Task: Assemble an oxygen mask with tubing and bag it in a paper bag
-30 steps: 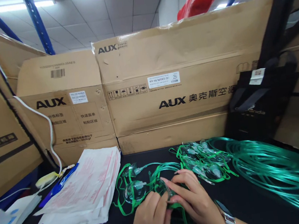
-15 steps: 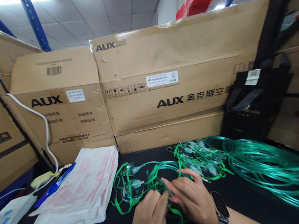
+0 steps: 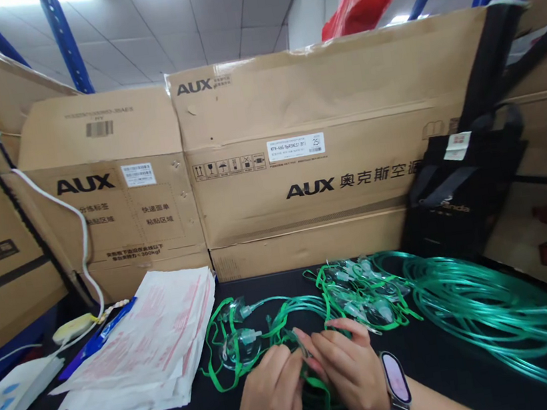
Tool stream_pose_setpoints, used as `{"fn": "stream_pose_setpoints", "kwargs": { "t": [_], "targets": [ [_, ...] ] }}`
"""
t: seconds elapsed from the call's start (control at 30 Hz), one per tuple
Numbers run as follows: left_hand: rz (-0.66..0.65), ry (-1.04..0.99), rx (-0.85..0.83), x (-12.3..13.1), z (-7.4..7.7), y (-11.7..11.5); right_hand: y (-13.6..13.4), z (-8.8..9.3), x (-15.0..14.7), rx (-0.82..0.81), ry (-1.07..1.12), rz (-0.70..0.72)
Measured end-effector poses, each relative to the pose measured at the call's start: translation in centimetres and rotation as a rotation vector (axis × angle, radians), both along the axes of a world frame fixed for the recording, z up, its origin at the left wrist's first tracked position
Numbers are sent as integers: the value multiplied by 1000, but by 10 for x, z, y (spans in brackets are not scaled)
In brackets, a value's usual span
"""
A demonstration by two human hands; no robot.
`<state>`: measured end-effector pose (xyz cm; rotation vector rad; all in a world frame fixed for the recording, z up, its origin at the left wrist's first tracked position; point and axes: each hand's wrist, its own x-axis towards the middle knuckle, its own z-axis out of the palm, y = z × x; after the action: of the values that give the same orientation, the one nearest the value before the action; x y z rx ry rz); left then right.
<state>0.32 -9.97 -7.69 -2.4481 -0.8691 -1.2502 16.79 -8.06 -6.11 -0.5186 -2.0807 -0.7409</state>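
My left hand (image 3: 273,393) and my right hand (image 3: 348,366) meet at the front middle of the table, fingers pinched together. Between them is a clear oxygen mask (image 3: 299,344), mostly covered by my fingers. Its green elastic strap (image 3: 329,405) hangs below, between my hands. Just beyond my left hand lie other clear masks (image 3: 241,345) with green straps and short green tubing (image 3: 297,304). A tangled heap of masks (image 3: 366,293) sits behind my right hand.
Coiled green tubing (image 3: 499,310) covers the right side. On the left are stacked white printed paper sleeves (image 3: 140,343) and a white cable (image 3: 70,211) with a yellowish plug piece. Cardboard boxes (image 3: 335,217) wall off the back; a black bag (image 3: 444,202) stands at the back right.
Both hands stay pinched at the mask; my right wrist has turned slightly and moved a little left. The watch screen has lit up. The view has shifted slightly.
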Motion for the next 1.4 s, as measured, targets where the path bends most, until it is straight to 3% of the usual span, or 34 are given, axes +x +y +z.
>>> {"fn": "stream_pose_setpoints", "kwargs": {
  "t": [0.2, 0.4, 0.57, 0.77, 0.9, 1.07, 1.27, 1.4],
  "targets": [
    [-12, -23, -89, 1, -1, 1, 4, -5, -1, -4, 13, -13],
    [-25, -35, -146, 3, 0, 1, 8, 0, 8, 146, -77, -23],
    [-35, -66, -225, 2, 1, 2, 10, 2, 9, 109, -91, -31],
    [-139, -3, -219, -3, -4, 3, 24, 25, 34, -75, 388, -252],
    [-104, -91, -374, -5, -10, 7, 28, 24, 39, -276, 439, -150],
    [-98, -152, -419, -7, -15, 9, 18, 13, 27, -537, 241, 29],
    [-235, -132, -357, -8, -19, 9, 5, 6, 14, -699, 127, 142],
    [-261, -172, -455, -11, -21, 8, 7, 1, 13, -813, 180, 239]
  ]
}}
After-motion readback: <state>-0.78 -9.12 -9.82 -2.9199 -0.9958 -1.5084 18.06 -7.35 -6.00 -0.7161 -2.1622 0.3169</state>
